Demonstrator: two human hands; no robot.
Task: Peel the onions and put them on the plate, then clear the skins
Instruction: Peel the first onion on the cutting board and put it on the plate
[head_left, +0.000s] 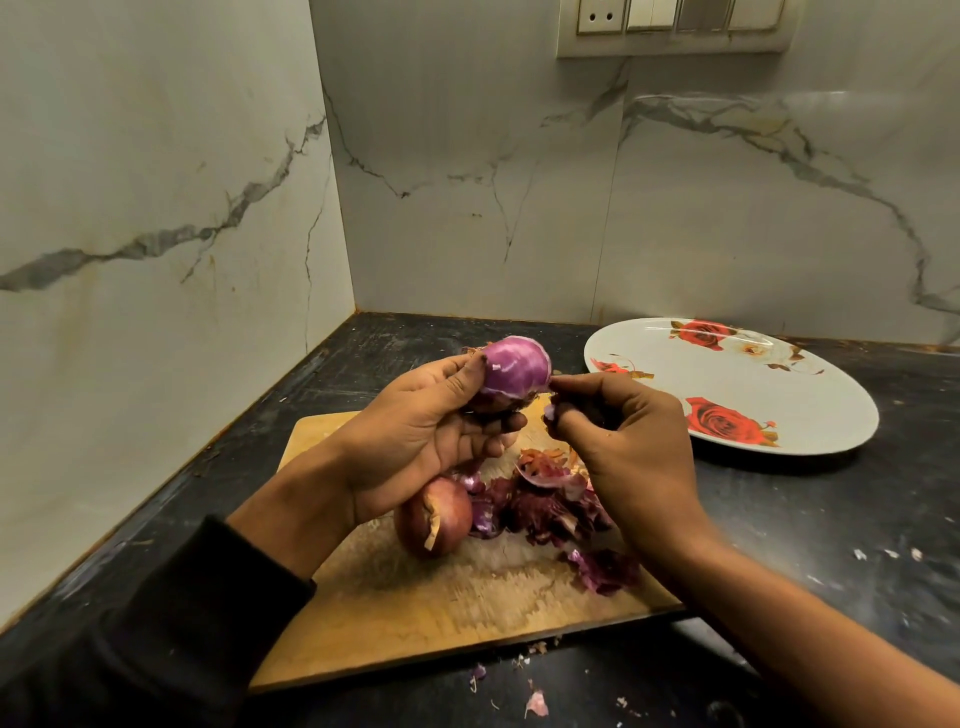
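My left hand (426, 431) grips a purple, mostly peeled onion (514, 369) above the wooden cutting board (415, 597). My right hand (623, 441) pinches a strip of skin at the onion's lower right side. An unpeeled red-brown onion (436, 514) lies on the board below my left hand. A pile of purple onion skins (550, 509) is spread over the board beside it. The white plate with red roses (737, 384) stands at the back right with nothing on it.
The board lies on a dark counter (831, 545) in a corner of marble-patterned walls. Small skin scraps (535, 701) lie on the counter in front of the board. A switch panel (675, 26) is on the back wall.
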